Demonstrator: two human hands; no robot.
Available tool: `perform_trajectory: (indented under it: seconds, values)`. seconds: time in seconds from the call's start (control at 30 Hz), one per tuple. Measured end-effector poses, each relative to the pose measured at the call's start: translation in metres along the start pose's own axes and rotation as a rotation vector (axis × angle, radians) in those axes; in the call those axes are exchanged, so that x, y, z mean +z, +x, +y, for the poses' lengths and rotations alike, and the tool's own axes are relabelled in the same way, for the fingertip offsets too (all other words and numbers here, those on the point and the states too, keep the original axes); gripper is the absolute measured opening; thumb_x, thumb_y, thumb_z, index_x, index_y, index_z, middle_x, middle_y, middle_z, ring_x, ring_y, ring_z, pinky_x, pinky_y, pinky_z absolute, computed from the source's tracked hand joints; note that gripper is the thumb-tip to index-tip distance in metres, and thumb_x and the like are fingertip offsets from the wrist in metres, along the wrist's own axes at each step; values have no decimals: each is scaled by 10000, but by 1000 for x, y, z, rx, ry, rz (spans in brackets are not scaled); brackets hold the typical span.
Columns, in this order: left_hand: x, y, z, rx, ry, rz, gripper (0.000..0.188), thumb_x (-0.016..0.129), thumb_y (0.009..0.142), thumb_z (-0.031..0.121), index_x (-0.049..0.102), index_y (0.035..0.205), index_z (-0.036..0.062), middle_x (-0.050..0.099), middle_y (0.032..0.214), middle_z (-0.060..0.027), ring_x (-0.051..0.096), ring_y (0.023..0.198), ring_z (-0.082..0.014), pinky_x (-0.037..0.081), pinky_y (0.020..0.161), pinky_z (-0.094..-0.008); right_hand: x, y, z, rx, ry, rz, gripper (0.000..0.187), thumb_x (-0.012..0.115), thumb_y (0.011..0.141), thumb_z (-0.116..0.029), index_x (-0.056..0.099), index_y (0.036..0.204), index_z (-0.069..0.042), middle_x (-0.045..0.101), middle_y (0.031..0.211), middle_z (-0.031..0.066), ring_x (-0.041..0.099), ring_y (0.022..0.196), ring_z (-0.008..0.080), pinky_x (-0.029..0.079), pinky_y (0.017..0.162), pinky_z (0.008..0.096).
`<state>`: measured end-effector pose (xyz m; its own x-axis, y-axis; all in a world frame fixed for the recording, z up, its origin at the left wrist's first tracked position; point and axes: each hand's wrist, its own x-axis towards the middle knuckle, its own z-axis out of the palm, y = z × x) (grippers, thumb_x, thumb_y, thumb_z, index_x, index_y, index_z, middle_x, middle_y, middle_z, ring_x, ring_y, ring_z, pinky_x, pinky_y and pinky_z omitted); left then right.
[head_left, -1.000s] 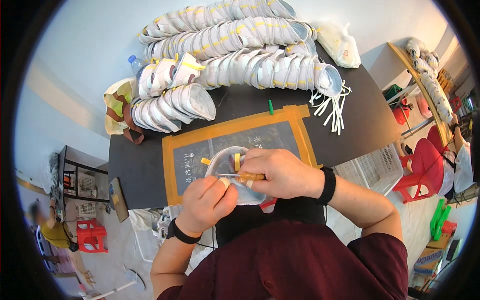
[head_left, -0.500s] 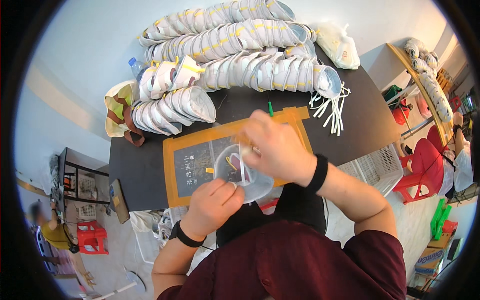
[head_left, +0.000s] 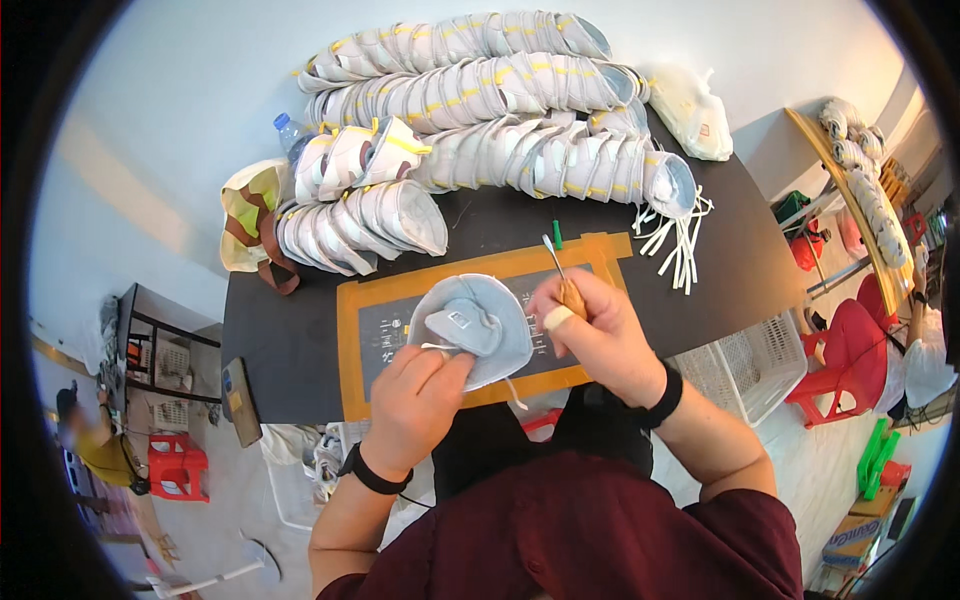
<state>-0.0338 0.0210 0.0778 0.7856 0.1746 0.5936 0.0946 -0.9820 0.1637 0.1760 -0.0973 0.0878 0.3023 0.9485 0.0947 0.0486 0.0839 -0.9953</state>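
My left hand (head_left: 418, 398) is closed on the near edge of a grey-lined shoe upper (head_left: 507, 345), pinching it by the rim. The upper's opening faces up, and a label shows on the inside. A thin white lace end (head_left: 517, 394) hangs from its near side. In my right hand (head_left: 602, 328), just right of the upper and apart from it, is a hooked awl (head_left: 571, 297) with a wooden handle. Its thin metal shaft points up and away. Tape wraps one finger of this hand. Below both hands lies a dark mat (head_left: 352, 385) bordered with orange tape.
Nested shoe uppers (head_left: 470, 92) lie in long rows at the table's back. White laces (head_left: 680, 250) hang at their right end. A green-handled tool (head_left: 557, 234), a plastic bag (head_left: 692, 112), a bottle (head_left: 290, 132) and a tote bag (head_left: 240, 240) are nearby. White crates (head_left: 755, 365) stand right.
My right hand has drawn back to the right from over the upper, and the awl now shows plainly. The upper has tilted in my left hand, and a lace end hangs at its near side.
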Motion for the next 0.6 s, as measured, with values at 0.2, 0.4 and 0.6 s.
perform_trajectory:
  seconds: [0.2,0.4,0.6]
  values:
    - [3,4,-3,-30,-105,55,412,734,641,5,670,1046,40,567,827,-84,585,746,-292,500,626,-358,12,-14,48,164,448,40,82,559,982,-164,585,981,-86,624,967,16,562,790,74,479,750,234]
    - [10,-9,-2,-891,-981,130,208,717,876,107,648,1061,39,663,890,-32,607,684,-140,474,572,-266,24,-13,47,207,560,-10,130,555,990,-179,614,1047,-78,655,956,30,615,861,90,515,760,262]
    - [15,-13,-8,-1248,-1676,125,226,653,942,142,620,1150,61,698,963,-51,675,776,-131,515,568,-235,41,-10,49,-303,-459,124,224,633,896,-111,684,1114,-100,689,1026,68,689,823,237,559,719,340]
